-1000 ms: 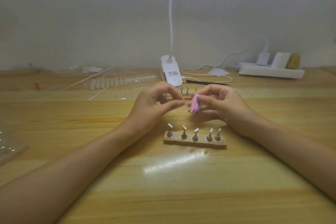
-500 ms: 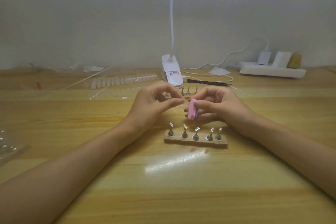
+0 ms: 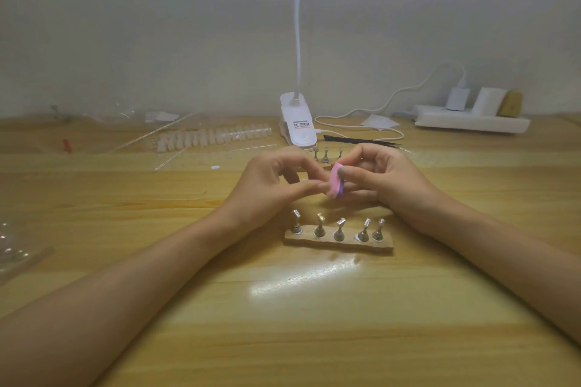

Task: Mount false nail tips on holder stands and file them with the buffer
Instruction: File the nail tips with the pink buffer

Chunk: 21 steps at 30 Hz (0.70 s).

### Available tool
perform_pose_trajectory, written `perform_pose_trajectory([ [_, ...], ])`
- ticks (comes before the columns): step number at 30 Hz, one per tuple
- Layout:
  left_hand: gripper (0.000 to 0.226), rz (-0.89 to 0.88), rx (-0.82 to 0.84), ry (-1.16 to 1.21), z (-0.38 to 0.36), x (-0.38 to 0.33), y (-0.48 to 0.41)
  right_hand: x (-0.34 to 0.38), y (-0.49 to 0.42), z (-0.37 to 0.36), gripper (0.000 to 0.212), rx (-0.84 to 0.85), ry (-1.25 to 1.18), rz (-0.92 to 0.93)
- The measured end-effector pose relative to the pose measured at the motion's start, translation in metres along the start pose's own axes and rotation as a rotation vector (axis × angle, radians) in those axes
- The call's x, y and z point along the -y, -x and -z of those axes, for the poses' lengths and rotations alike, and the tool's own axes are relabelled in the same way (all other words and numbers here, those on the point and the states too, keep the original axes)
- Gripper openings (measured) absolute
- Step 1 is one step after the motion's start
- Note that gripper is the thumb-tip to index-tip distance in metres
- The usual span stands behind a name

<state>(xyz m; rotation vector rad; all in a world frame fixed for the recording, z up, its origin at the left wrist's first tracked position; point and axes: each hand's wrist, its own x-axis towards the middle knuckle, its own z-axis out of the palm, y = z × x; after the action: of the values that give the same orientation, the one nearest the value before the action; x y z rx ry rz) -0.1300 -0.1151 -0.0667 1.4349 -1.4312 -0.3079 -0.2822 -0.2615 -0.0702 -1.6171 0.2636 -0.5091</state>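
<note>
My right hand [image 3: 382,181] pinches a small pink and purple buffer block [image 3: 335,181] between thumb and fingers, just above the table. My left hand [image 3: 273,185] has its thumb and forefinger pinched together right against the buffer's left face; the nail tip between them is too small to make out. In front of both hands lies a wooden base [image 3: 338,242] with several metal holder stands [image 3: 339,226] upright on it. A second row of stands [image 3: 327,154] shows behind my hands. A strip of pale nail tips [image 3: 213,137] lies at the back left.
A white clip lamp [image 3: 298,129] stands behind my hands, its cable running to a white power strip [image 3: 471,122] at the back right. Black tweezers [image 3: 361,141] lie near the lamp. Clear plastic packaging [image 3: 19,248] sits at the left edge. A small red thing [image 3: 67,145] lies far left.
The buffer has shifted a little up and down against my left fingertips. Both hands stay in nearly the same place above the stands.
</note>
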Motion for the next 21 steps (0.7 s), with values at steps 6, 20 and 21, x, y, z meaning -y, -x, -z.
perform_pose_trajectory([
  [6,0.010,0.011,0.017,-0.035,-0.0010,-0.0005,-0.0001,0.0007,0.0006,-0.0013,0.018,0.053,0.027,0.042],
  [20,0.005,0.040,-0.093,0.036,0.0012,0.0031,-0.0010,-0.0027,0.0013,0.0006,0.017,0.047,0.042,0.028],
  [21,0.005,0.041,-0.095,0.034,0.0012,0.0033,-0.0013,-0.0028,0.0006,0.0001,0.017,0.021,0.041,0.041],
])
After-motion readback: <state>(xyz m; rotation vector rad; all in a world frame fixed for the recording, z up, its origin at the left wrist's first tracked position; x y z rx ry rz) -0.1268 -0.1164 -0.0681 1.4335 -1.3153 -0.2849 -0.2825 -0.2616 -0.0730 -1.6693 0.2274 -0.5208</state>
